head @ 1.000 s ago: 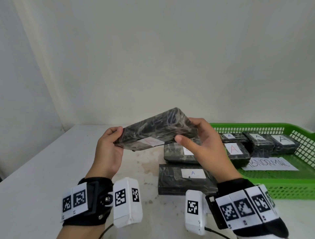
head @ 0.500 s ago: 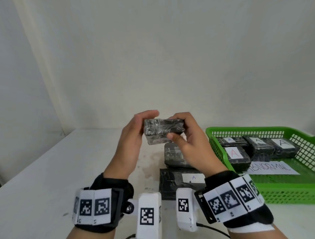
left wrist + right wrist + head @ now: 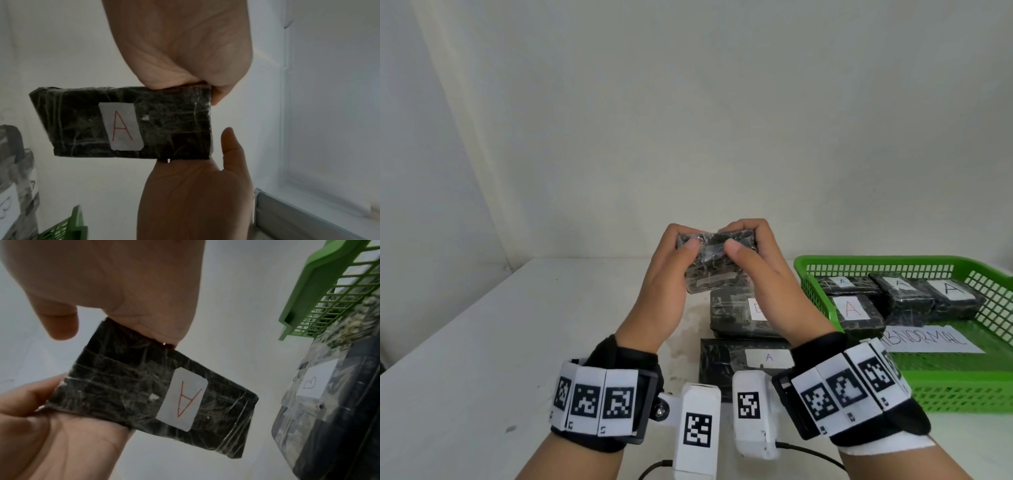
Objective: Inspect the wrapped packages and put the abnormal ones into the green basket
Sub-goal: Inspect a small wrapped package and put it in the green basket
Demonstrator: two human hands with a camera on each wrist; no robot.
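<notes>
Both my hands hold one black wrapped package (image 3: 710, 263) up in the air above the table, its short end towards me. My left hand (image 3: 683, 238) grips its left edge and my right hand (image 3: 744, 236) its right edge, thumbs on the near face. The wrist views show the underside of the package (image 3: 123, 123) (image 3: 156, 399): a white label with a red letter A and a small tear in the wrap beside it. The green basket (image 3: 962, 383) stands on the right and holds several packages labelled A and a paper (image 3: 928, 341) reading ABNORMAL.
Two more black packages lie on the white table (image 3: 482, 342) below my hands, the far package (image 3: 732, 315) labelled B, the near package (image 3: 743, 359) labelled A. The basket's left rim (image 3: 320, 288) is close to my right hand. A pale wall stands behind the table.
The package was held wide and flat between my hands. I have turned it end-on and tilted it, and my hands have come close together on it.
</notes>
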